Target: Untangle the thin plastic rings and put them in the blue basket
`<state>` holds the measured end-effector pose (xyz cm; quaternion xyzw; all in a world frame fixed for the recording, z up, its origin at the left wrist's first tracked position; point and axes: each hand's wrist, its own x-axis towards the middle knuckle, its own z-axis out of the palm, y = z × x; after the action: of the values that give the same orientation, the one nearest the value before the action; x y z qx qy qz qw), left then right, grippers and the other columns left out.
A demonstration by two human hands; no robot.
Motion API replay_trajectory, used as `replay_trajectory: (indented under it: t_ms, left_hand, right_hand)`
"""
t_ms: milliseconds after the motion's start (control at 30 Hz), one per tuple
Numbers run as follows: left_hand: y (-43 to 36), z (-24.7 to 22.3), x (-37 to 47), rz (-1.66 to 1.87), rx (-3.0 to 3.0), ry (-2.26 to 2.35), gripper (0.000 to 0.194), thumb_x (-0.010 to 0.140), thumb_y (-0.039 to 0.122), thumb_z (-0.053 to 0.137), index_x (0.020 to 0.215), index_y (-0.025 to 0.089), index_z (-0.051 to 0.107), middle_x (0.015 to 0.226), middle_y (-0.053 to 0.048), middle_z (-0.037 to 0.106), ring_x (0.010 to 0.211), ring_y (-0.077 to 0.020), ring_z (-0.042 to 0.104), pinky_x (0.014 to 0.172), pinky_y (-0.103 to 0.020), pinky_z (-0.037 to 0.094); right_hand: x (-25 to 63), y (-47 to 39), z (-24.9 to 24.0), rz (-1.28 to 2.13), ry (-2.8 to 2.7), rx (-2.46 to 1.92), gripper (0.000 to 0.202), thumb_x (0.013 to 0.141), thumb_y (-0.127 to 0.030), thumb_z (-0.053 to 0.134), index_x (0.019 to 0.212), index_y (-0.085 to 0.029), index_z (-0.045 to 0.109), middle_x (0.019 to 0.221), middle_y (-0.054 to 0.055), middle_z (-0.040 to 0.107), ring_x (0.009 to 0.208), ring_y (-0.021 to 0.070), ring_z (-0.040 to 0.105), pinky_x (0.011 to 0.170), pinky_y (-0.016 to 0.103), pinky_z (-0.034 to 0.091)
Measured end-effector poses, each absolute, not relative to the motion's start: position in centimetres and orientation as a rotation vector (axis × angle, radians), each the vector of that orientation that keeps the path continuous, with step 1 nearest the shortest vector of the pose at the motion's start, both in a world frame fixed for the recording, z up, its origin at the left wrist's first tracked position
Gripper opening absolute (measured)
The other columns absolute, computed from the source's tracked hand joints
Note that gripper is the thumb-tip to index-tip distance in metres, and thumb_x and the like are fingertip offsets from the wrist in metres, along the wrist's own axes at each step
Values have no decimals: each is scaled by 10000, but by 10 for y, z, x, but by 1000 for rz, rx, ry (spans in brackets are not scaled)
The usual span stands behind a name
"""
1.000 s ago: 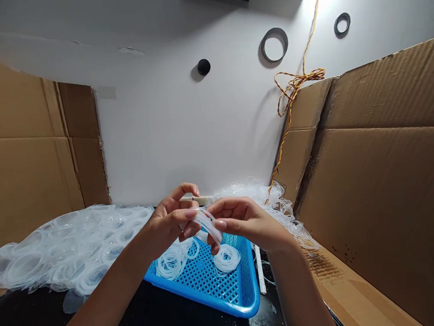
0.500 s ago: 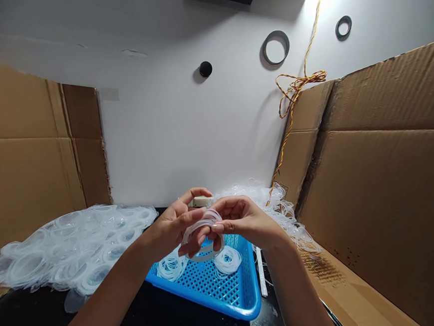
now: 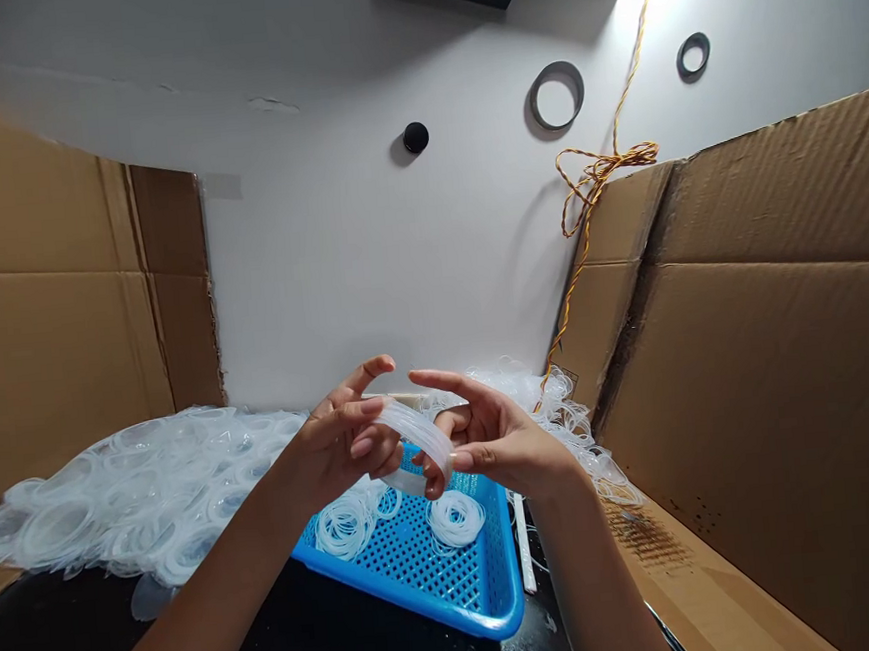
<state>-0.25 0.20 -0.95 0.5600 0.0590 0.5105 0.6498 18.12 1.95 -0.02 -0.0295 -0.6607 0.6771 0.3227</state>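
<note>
A bundle of thin translucent white rings (image 3: 418,433) is held up between both hands, over the blue plastic basket (image 3: 457,615). My left hand (image 3: 353,437) pinches the bundle's left side with thumb and fingers, its index finger raised. On the opposite side, my right hand (image 3: 500,441) grips the bundle between thumb and lower fingers, index finger stretched out. In the basket lie a coil of white rings (image 3: 456,519) at the right and a looser heap of rings (image 3: 345,525) at the left.
Bagged translucent rings (image 3: 138,489) pile up on the left of the black table (image 3: 294,637). Loose white rings (image 3: 574,425) heap behind the right hand. A white stick (image 3: 524,544) lies beside the basket. Cardboard walls (image 3: 782,338) stand at both sides; a yellow twisted cord (image 3: 572,295) hangs down.
The ring bundle has turned from facing me to a more edge-on band. My hands have spread slightly, and both index fingers have lifted away from it.
</note>
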Motion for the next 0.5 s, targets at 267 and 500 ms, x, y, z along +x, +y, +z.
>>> replay_trajectory:
  t_ms: [267,500]
  left_hand:
    - [12,-12,-1,1037,1343,195,369,800,417,566,1073,210,426,481,73,519,379,-89,464,415,-204,394]
    - [14,-17,-4,985,1374,213,404,764,311,657,1094,203,451,537,57,529,401,-51,418,404,-157,320]
  right_hand:
    - [179,13,2,1604,-1724,-182,619,700,-134,735,1259,-202,479,751,-6,682,713,117,669,676,237,548]
    - [177,11,0,1604,-1744,-175,596,739,-240,713,1272,-213,450,783,15,682,700,145,679,677,296,557]
